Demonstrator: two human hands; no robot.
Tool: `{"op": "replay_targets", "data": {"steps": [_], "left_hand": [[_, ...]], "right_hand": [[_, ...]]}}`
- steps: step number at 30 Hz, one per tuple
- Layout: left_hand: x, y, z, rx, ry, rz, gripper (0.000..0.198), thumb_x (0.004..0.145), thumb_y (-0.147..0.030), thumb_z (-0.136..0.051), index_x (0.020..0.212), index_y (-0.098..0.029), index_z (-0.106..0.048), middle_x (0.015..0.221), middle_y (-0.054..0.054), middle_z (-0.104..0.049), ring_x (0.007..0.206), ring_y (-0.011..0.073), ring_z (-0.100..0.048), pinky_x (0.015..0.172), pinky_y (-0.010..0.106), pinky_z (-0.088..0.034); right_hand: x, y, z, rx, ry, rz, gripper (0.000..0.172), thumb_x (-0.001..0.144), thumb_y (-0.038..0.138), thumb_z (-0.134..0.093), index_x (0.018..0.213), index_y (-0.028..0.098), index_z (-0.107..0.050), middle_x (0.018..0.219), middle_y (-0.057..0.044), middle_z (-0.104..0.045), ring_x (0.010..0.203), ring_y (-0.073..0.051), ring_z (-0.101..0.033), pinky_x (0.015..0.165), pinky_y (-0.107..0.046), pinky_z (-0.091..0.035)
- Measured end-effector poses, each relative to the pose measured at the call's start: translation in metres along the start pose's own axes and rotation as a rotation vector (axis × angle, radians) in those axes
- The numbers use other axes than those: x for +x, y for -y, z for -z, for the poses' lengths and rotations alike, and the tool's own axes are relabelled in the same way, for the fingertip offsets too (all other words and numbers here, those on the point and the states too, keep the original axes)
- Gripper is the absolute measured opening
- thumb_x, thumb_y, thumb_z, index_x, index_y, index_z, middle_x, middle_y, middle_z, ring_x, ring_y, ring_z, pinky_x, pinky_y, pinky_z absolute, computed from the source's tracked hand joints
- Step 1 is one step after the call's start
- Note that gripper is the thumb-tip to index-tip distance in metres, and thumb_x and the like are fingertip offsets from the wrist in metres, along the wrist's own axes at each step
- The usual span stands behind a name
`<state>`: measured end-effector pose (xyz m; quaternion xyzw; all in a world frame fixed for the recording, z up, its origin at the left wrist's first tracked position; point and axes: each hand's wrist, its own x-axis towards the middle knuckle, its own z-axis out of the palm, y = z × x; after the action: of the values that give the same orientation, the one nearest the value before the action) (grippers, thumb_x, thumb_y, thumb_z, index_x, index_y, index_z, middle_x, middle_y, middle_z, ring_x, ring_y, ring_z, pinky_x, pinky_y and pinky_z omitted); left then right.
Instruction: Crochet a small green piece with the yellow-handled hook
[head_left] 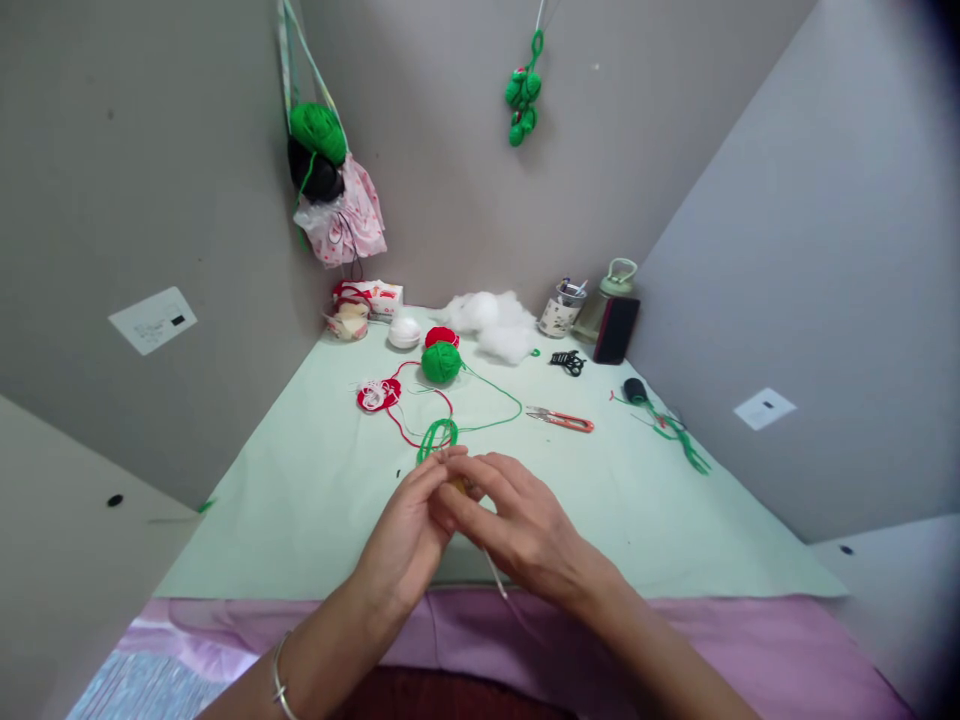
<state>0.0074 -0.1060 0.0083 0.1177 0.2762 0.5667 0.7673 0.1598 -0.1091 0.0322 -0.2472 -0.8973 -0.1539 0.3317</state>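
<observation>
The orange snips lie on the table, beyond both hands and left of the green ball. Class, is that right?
Not quite: the head view shows the orange snips right of the green ball. They do lie on the table, beyond the left hand and right hand.

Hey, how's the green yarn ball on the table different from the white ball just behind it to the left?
The green yarn ball is bright green, while the white ball is plain white. The green yarn ball trails a strand in a loop across the table; I can't make out one from the white ball. Both are roundish and rest on the table.
</observation>
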Motion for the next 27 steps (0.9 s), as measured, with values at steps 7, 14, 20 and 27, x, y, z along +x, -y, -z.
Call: {"op": "replay_targets", "data": {"steps": [7,14,20,27], "left_hand": [[-0.012,-0.003,-0.008,0.007,0.12,0.051,0.006,0.09,-0.019,-0.082,0.09,-0.014,-0.08,0.095,0.004,-0.079,0.087,0.0136,-0.075,0.08,0.022,-0.064],[-0.023,-0.001,-0.008,0.287,0.165,-0.013,0.014,0.088,-0.028,-0.086,0.097,-0.019,-0.081,0.098,0.001,-0.077,0.088,0.0152,-0.075,0.093,0.031,-0.063],[-0.019,-0.002,-0.008,0.586,0.163,-0.197,0.018,0.079,-0.027,-0.089,0.082,-0.019,-0.074,0.077,-0.003,-0.069,0.07,0.0133,-0.068,0.074,0.026,-0.058],[-0.016,-0.004,-0.002,0.81,0.203,-0.224,0.016,0.083,-0.031,-0.083,0.093,-0.02,-0.076,0.077,-0.001,-0.068,0.067,0.0158,-0.062,0.068,0.028,-0.052]], "right_hand": [[-0.016,0.007,-0.003,0.432,-0.264,-0.354,0.032,0.109,0.021,-0.054,0.137,0.025,-0.069,0.131,-0.014,-0.072,0.118,-0.022,-0.071,0.095,-0.036,-0.064],[-0.014,0.014,-0.006,0.874,-0.502,-0.824,0.024,0.109,0.033,-0.058,0.11,0.031,-0.082,0.099,-0.002,-0.078,0.087,-0.016,-0.073,0.082,-0.029,-0.061],[-0.014,0.016,-0.008,1.016,-0.445,-0.949,0.006,0.09,0.032,-0.083,0.096,0.03,-0.085,0.094,-0.002,-0.077,0.087,-0.017,-0.072,0.076,-0.026,-0.059],[-0.018,0.012,-0.011,0.975,-0.491,-1.094,0.011,0.088,0.035,-0.083,0.096,0.028,-0.086,0.092,-0.003,-0.076,0.084,-0.018,-0.069,0.078,-0.031,-0.058]]}}
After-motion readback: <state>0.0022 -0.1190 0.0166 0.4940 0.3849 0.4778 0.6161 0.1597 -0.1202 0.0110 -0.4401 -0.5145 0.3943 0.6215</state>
